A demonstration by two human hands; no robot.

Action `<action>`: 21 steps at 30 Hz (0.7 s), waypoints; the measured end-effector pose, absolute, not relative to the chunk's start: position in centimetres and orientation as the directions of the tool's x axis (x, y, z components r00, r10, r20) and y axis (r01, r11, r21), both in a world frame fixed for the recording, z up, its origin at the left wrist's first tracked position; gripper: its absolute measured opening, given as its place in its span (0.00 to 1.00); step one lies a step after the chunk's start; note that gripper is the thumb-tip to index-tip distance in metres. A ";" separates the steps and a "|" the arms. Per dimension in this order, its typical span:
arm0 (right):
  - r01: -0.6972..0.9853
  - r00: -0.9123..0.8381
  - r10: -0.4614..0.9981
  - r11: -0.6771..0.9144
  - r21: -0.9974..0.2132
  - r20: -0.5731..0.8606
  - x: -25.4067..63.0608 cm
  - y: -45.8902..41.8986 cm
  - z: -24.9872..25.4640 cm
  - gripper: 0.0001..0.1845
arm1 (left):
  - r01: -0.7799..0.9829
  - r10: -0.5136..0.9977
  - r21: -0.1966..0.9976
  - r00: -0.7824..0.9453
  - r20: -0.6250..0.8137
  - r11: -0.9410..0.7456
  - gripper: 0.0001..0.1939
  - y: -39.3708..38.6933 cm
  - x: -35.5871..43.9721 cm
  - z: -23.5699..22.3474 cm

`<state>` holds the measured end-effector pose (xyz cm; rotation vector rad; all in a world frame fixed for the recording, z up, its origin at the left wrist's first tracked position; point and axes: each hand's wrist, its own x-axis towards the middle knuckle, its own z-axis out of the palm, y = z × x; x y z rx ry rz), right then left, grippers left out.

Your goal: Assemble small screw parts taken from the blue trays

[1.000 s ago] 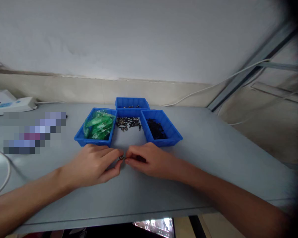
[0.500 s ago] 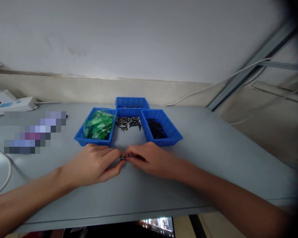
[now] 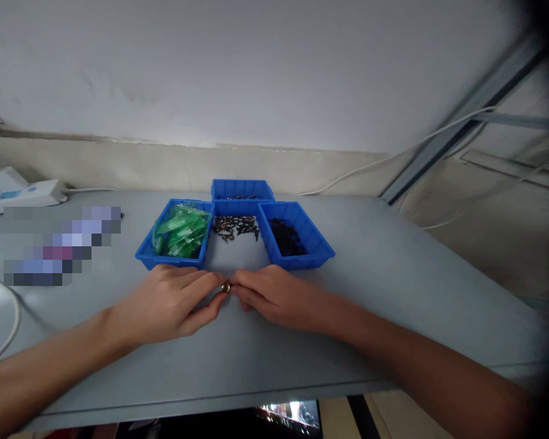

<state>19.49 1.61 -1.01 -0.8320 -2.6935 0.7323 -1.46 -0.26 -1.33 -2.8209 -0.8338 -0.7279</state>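
Both hands rest on the grey table point(image 3: 393, 317) just in front of the blue trays. My left hand point(image 3: 174, 302) and my right hand point(image 3: 274, 292) meet fingertip to fingertip, pinching one small metal part point(image 3: 226, 286) between them. The fingers of both hands are curled closed around it. A loose heap of small dark screws point(image 3: 236, 226) lies on the table between the trays, a short way beyond my fingertips.
A blue tray with green plastic bags point(image 3: 176, 235) stands to the left, a blue tray of black parts point(image 3: 295, 241) to the right, and a third blue tray point(image 3: 242, 190) behind. A white device point(image 3: 18, 192) and cables lie at far left.
My hands have shifted slightly forward and closer together, and the small metal part between the fingertips has turned so its round end shows.
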 end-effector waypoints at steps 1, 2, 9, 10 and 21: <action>0.456 -0.820 0.568 0.717 -0.527 0.063 19.5 1.6 -1.1 0.09 | 0.534 0.477 0.020 0.736 0.480 -0.845 0.07 -0.2 -1.4 -1.3; 0.450 -0.827 0.560 0.720 -0.529 0.058 19.6 1.6 -1.1 0.08 | 0.531 0.470 0.013 0.739 0.483 -0.847 0.08 -0.2 -1.4 -1.3; 0.437 -0.844 0.533 0.739 -0.513 0.050 19.6 1.5 -1.2 0.06 | 0.521 0.466 0.016 0.748 0.472 -0.853 0.08 -0.3 -1.4 -1.4; 0.436 -0.844 0.533 0.741 -0.510 0.053 19.6 1.5 -1.2 0.06 | 0.524 0.472 0.022 0.749 0.465 -0.852 0.09 -0.3 -1.4 -1.4; 0.455 -0.837 0.544 0.744 -0.489 0.049 19.5 1.5 -1.3 0.08 | 0.513 0.472 0.040 0.754 0.456 -0.858 0.07 -0.3 -1.4 -1.3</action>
